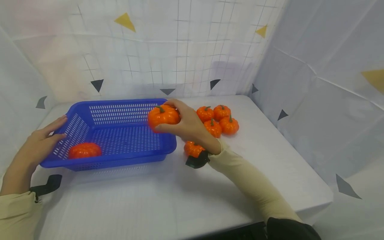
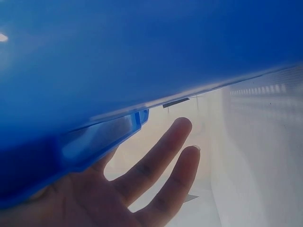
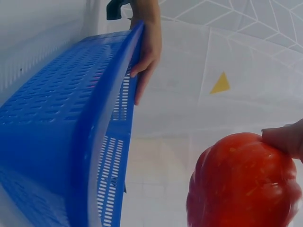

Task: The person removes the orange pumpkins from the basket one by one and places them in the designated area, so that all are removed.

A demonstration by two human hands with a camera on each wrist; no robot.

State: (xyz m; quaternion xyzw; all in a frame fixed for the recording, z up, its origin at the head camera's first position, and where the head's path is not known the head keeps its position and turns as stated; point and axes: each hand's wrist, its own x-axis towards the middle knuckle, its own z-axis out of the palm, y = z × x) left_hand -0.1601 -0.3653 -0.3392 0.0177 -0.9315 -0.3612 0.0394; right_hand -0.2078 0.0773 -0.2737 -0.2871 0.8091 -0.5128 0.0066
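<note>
My right hand (image 1: 189,121) holds a small orange toy pumpkin (image 1: 163,117) with a green stem, thumb on the near side and fingers on the far side. It hangs over the right end of a blue plastic basket (image 1: 120,159) with slotted walls. In the right wrist view, the pumpkin (image 3: 244,182) looks redder and sits apart from the basket (image 3: 80,137). My left hand (image 1: 37,143) grips the basket's left rim; two of its fingers (image 2: 173,184) stretch out beneath the rim in the left wrist view. Another pumpkin (image 1: 85,150) lies in the basket's near left corner.
Right of the basket, several more pumpkins (image 1: 229,125) stand in a cluster on the white table (image 1: 144,206). One pumpkin (image 1: 193,149) lies nearer, partly hidden by my right wrist. White cloth walls (image 1: 315,100) with dark and yellow triangles enclose the back and sides.
</note>
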